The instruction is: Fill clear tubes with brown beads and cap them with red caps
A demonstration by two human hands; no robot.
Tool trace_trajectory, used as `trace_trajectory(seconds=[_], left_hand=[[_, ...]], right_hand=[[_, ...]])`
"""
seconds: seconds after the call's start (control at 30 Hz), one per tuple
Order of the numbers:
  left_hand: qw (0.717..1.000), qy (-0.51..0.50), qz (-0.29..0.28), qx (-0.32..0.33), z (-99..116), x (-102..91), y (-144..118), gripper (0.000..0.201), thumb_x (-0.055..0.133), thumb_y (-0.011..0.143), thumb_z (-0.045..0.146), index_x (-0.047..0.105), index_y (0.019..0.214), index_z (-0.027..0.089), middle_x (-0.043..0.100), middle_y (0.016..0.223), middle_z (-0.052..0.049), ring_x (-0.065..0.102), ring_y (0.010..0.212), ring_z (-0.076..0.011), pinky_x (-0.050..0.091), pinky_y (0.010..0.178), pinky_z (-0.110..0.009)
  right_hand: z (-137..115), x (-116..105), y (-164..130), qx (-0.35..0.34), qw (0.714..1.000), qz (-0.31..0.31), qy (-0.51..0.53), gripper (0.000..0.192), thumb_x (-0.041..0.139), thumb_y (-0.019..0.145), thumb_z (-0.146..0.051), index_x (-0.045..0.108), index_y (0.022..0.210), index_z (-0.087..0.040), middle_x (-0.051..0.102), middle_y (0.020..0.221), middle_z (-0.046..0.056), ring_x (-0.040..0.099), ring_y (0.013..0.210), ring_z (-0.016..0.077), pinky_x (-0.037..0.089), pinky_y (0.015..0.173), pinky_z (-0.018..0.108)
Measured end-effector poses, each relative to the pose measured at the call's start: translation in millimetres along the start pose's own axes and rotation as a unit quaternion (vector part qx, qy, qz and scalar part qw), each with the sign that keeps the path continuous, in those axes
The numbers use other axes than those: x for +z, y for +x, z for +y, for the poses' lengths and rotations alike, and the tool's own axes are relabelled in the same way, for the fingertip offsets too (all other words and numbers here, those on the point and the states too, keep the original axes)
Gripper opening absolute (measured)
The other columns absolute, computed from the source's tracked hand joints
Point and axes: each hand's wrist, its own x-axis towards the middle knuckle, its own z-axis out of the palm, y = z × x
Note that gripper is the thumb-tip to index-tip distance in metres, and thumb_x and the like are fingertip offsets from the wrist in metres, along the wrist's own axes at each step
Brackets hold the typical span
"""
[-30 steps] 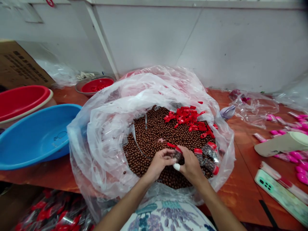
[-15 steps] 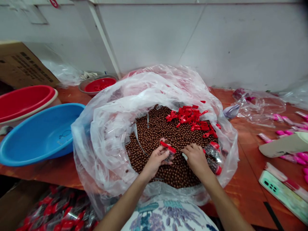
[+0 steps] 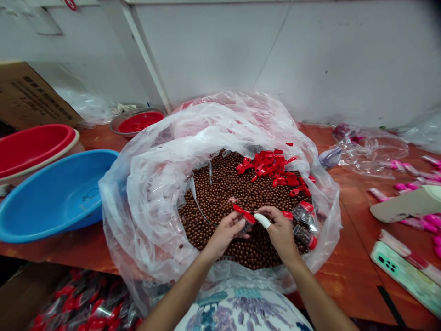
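Left hand holds tube tilted; red cap up-left.

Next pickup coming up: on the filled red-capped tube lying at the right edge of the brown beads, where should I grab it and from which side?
Grip the filled tube across its clear middle, coming from above. It lies on its side on the brown beads, so its long flanks face up, while the plastic bag wall crowds the right. The left hand and right hand work just left of it.
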Motion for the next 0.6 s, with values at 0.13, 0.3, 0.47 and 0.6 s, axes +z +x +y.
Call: trace_trajectory(seconds=[0.13, 0.3, 0.47, 0.6], left_hand=[[1.000, -0.027, 0.014, 0.004, -1, 3.2, 0, 0.035, 0.061, 0.077, 0.032, 0.055, 0.108, 0.017, 0.060, 0.104, -0.009, 0.058, 0.088, -0.0200, 0.052, 0.067, -0.031], [0.995, -0.085, 0.042, 0.022, -1, 7.2, 0, 0.038, 0.065, 0.075, 0.031, 0.054, 0.109, 0.019, 0.064, 0.094, -0.006, 0.060, 0.079, -0.0144, 0.048, 0.066, -0.024], [0.984, -0.178, 0.027, -0.010, 7, 14.9, 2, 0.041, 0.046, 0.082, 0.051, 0.055, 0.105, 0.018, 0.065, 0.091, -0.007, 0.063, 0.074, -0.0162, 0.048, 0.067, -0.027], [0.975, -0.217, 0.008, -0.035, 14, 17.8, 0, 0.045, 0.038, 0.084, 0.055, 0.056, 0.102, 0.018, 0.066, 0.087, -0.007, 0.063, 0.069, -0.0164, 0.048, 0.064, -0.028]], right_hand=[[-5, 5, -10, -0.070, 0.996, -0.018, -0.054, 0.026, 0.045, 0.086, -0.021, 0.058, 0.108, -0.026, 0.064, 0.100, 0.003, 0.057, 0.093, 0.0191, 0.045, 0.081, 0.036], [-4, 9, -17, -0.203, 0.966, -0.062, -0.147, 0.062, 0.057, 0.081, -0.027, 0.030, 0.137, -0.022, 0.051, 0.126, 0.009, 0.047, 0.113, 0.0242, 0.039, 0.093, 0.043], [0, 16, -21, -0.170, 0.977, -0.047, -0.122, 0.069, 0.058, 0.078, -0.024, 0.024, 0.138, -0.024, 0.048, 0.127, 0.009, 0.045, 0.114, 0.0231, 0.040, 0.094, 0.042], [-2, 12, -20, -0.183, 0.972, -0.077, -0.126, 0.080, 0.061, 0.075, -0.022, 0.016, 0.141, -0.024, 0.049, 0.126, 0.010, 0.045, 0.114, 0.0241, 0.041, 0.093, 0.043]])
